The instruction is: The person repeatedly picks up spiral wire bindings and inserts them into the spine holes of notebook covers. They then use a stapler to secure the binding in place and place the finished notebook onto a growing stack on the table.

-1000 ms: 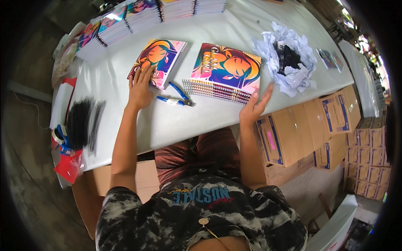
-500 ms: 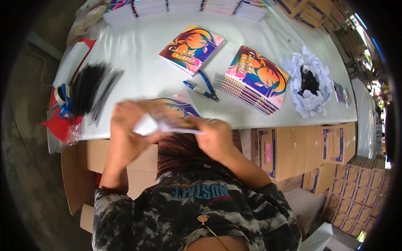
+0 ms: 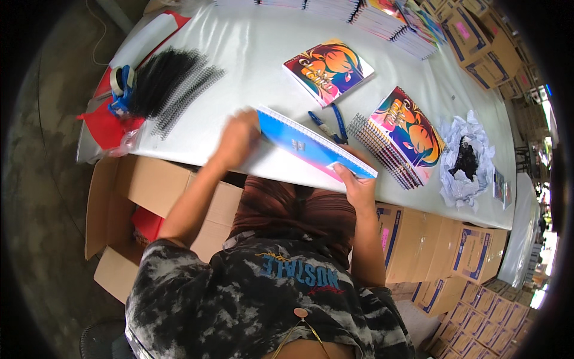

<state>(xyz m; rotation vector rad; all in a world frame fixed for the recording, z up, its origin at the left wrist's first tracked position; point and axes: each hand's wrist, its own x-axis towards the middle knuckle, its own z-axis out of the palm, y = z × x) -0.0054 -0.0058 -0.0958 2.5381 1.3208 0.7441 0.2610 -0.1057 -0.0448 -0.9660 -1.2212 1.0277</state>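
A blue and pink notebook [image 3: 308, 145] lies slanted in front of me, its punched edge along the top with no coil showing. My right hand [image 3: 360, 184] grips its right end, thumb on the blue cover. My left hand [image 3: 239, 139] is at its left end; motion smears the fingers, so their grip cannot be made out. Just beyond the notebook are blue-handled pliers [image 3: 335, 124], partly covered. Past them sits a stack of unbound notebooks [image 3: 329, 70] with colourful illustrated covers. To the right, a pile of spiral-bound notebooks [image 3: 406, 137] shows its coils.
Many loose black spiral coils [image 3: 170, 90] lie at the left, beside a blue tape dispenser [image 3: 121, 90] and red material [image 3: 107, 128]. Crumpled white paper [image 3: 469, 155] holds black bits at the right. More notebook stacks [image 3: 382, 24] line the far edge. Cardboard boxes [image 3: 412, 245] stand below.
The notebook has turned from its illustrated cover to its blue side and now reaches farther over the table. My hands have moved apart to its two ends. The head view has shifted.
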